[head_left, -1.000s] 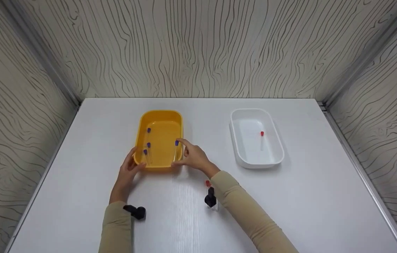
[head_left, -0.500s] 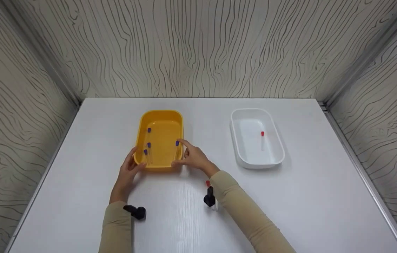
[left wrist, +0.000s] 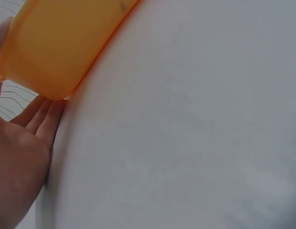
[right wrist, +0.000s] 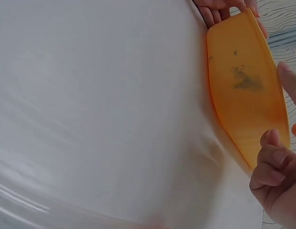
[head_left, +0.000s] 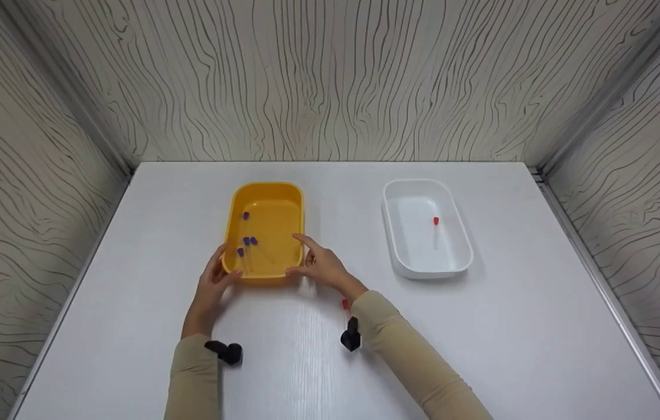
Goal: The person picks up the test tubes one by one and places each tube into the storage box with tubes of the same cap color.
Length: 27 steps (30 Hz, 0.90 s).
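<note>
Low in the head view, my left hand (head_left: 211, 287) grips the near left corner of a yellow plastic tub (head_left: 277, 219), thumb over the rim and fingers against the outside wall. At the tub's near right side is my right hand (head_left: 327, 265), its thumb and index finger spread apart at the rim with nothing between them. In the right wrist view its other fingers (right wrist: 269, 174) bend beside the tub's outer wall. Several clear tubes with blue caps lie inside, mostly toward the left; one slanting tube (head_left: 254, 241) rests nearer the middle.
A white tub (head_left: 397, 245) stands to the right, holding a red-capped tube (head_left: 436, 221). Another red-capped tube (head_left: 345, 304) lies on the white table (head_left: 283, 361) by my right forearm, partly hidden by the black wrist camera (head_left: 351, 336). Patterned panels rise behind and at both sides.
The blue-capped tube that my right thumb and index finger held by the tub's right wall has left them. It now lies slanted on the tub floor, further left. Both hands stay almost in place.
</note>
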Tool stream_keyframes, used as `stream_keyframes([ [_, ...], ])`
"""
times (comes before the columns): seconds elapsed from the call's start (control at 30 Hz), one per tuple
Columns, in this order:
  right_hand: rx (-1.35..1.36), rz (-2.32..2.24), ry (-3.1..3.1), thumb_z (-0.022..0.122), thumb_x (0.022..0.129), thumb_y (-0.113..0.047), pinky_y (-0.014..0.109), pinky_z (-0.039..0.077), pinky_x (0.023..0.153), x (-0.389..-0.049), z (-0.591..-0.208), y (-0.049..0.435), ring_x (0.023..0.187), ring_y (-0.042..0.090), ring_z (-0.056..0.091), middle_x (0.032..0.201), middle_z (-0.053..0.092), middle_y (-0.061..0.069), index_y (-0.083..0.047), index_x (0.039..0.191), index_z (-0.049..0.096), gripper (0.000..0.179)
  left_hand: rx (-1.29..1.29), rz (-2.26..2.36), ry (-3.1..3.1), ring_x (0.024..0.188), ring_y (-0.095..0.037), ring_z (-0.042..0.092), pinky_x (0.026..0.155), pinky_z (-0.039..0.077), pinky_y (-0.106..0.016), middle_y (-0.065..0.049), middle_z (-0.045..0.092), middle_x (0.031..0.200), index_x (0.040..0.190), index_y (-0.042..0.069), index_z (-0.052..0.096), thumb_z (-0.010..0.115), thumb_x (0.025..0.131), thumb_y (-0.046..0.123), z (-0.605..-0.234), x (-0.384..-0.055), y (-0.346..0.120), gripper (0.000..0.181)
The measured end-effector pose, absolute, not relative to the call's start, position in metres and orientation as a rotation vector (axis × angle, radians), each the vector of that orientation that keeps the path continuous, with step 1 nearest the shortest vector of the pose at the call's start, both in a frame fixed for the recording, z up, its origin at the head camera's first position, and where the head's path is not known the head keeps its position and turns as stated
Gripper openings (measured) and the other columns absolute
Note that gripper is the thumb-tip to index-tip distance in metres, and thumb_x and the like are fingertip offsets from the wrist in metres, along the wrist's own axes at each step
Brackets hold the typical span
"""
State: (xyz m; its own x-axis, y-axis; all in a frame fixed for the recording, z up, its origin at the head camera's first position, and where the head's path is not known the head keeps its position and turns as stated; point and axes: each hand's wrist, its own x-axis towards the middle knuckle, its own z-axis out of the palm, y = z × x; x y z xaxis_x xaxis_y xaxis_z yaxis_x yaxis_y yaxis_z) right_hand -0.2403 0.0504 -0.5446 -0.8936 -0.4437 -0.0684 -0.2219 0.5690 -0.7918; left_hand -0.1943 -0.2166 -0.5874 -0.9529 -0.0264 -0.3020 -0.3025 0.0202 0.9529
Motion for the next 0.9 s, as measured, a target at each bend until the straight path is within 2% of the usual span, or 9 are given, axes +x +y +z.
stream_keyframes([
  [0.23,-0.532,-1.325,2.58,0.072,0.084,-0.036,0.016,0.034,0.058,-0.227,-0.542,0.059,0.063,0.006,0.041,0.072,0.05,-0.003,-0.012,0.141,0.045,0.068,-0.375,2.026,2.099,0.151,-0.019,0.023,0.124,0.02,-0.047,0.005,0.021,0.163,0.149,0.047,0.023,0.066,0.09,0.034,-0.588,-0.193,-0.216,0.074],
  [0.4,-0.565,-1.473,2.612,0.07,0.087,-0.026,0.014,0.034,0.057,-0.218,-0.54,0.07,0.06,0.002,0.04,0.071,0.055,0.007,-0.005,0.129,0.056,0.05,-0.33,2.069,2.125,0.15,-0.023,0.024,0.124,0.02,-0.048,0.002,0.021,0.163,0.15,0.042,0.023,0.065,0.091,0.03,-0.589,-0.193,-0.214,0.073],
  [0.53,-0.554,-1.573,2.599,0.068,0.089,-0.021,0.013,0.034,0.057,-0.211,-0.539,0.08,0.059,-0.002,0.038,0.068,0.052,0.004,-0.005,0.123,0.06,0.039,-0.301,2.094,2.149,0.149,-0.026,0.027,0.123,0.021,-0.049,-0.001,0.021,0.163,0.151,0.038,0.024,0.064,0.092,0.026,-0.589,-0.192,-0.211,0.072],
  [0.73,-0.562,-1.655,2.594,0.067,0.09,-0.017,0.013,0.034,0.056,-0.204,-0.534,0.096,0.06,-0.001,0.039,0.069,0.051,0.006,-0.003,0.119,0.062,0.033,-0.343,2.103,2.184,0.141,-0.023,0.036,0.121,0.028,-0.044,0.002,0.025,0.161,0.15,0.038,0.027,0.063,0.093,0.025,-0.59,-0.192,-0.207,0.069],
  [0.9,-0.516,-1.681,2.671,0.068,0.089,-0.013,0.011,0.034,0.056,-0.197,-0.532,0.109,0.06,-0.001,0.04,0.069,0.054,0.009,-0.004,0.115,0.064,0.028,-0.392,2.095,2.216,0.139,-0.021,0.039,0.12,0.031,-0.041,0.0,0.029,0.159,0.151,0.036,0.028,0.061,0.094,0.027,-0.589,-0.189,-0.203,0.066],
])
